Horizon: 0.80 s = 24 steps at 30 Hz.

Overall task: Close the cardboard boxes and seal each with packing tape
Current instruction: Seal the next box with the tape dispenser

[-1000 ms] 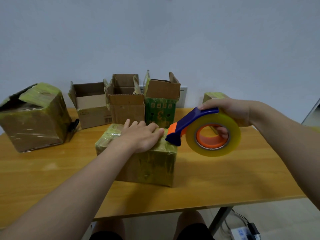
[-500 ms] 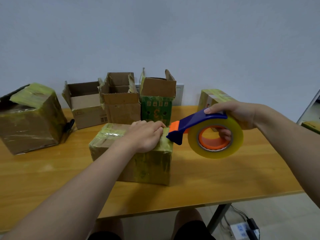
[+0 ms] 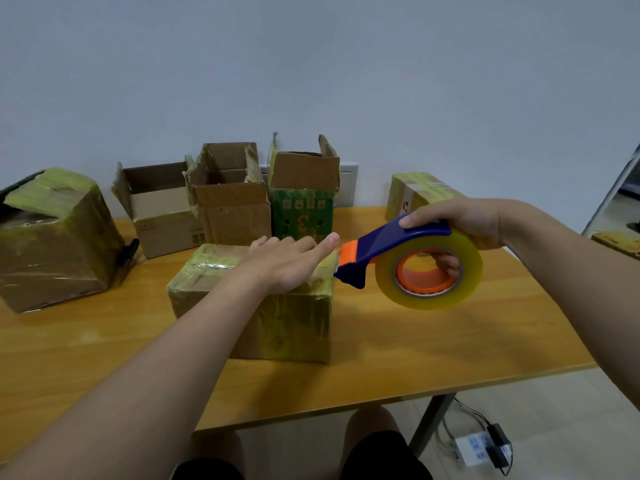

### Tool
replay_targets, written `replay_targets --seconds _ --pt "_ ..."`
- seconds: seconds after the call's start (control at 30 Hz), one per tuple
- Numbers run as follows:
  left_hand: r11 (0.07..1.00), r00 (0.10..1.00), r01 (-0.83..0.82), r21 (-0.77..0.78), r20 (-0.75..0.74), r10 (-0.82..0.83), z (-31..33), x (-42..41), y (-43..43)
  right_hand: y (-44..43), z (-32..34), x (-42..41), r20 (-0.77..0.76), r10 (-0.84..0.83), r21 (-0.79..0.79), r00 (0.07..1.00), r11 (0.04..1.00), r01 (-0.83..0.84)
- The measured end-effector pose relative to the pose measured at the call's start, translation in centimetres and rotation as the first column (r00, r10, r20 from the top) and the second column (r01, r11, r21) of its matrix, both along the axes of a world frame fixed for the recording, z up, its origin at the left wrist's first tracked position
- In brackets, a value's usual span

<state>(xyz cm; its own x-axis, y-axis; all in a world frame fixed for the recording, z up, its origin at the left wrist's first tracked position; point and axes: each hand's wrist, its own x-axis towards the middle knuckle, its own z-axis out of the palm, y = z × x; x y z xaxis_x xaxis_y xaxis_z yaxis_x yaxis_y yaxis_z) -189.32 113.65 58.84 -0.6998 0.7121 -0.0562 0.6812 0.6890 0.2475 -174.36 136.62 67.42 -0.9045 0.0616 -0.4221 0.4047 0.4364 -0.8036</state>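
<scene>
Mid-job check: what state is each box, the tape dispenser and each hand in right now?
front box, closed, taped over.
large left box, taped, top corner gaping.
plain brown box, flaps open.
middle box, flaps open.
green box, flaps open.
far right box, closed, taped.
tape dispenser, held off the table, nose by front box's top edge.
left hand, flat on front box.
right hand, grips tape dispenser.

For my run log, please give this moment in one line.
left hand: flat on taped box | right hand: holds tape dispenser beside it
</scene>
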Motion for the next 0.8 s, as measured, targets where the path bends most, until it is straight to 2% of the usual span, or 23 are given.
replay_targets --seconds 0.23,0.37,0.5,0.57,0.63,0.7,0.8 --pt "0.994 0.990 -0.111 -0.019 -0.092 0.109 -0.4 0.9 0.1 -0.8 0.4 -0.4 -0.032 -0.013 0.089 0.999 0.996 0.016" --pt "0.990 0.989 -0.120 -0.071 -0.097 0.113 -0.4 0.2 -0.8 -1.4 0.1 -0.9 -0.048 -0.004 0.075 0.999 0.997 0.007" --pt "0.977 0.988 -0.154 -0.146 -0.031 0.151 0.1 -1.3 -2.2 -1.9 -1.2 -2.0 -0.076 0.029 0.017 0.997 0.999 -0.028" --pt "0.978 0.981 -0.184 -0.102 0.039 0.189 0.5 -1.8 -2.2 -2.3 -1.6 -2.7 -0.099 0.032 -0.014 0.995 0.999 -0.034" --pt "0.985 0.981 -0.168 0.032 0.106 0.164 0.6 -1.8 -1.8 -2.8 -1.9 -3.4 -0.113 0.046 -0.037 0.993 0.998 -0.051" --pt "0.982 0.987 -0.135 0.135 0.110 0.121 0.5 -1.3 -1.8 -3.1 -2.2 -4.1 -0.117 0.058 -0.053 0.991 0.996 -0.065" --pt "0.981 0.990 -0.122 0.151 0.091 0.109 0.3 -0.6 -2.2 -3.2 -2.7 -4.7 -0.109 0.065 -0.065 0.992 0.995 -0.072"
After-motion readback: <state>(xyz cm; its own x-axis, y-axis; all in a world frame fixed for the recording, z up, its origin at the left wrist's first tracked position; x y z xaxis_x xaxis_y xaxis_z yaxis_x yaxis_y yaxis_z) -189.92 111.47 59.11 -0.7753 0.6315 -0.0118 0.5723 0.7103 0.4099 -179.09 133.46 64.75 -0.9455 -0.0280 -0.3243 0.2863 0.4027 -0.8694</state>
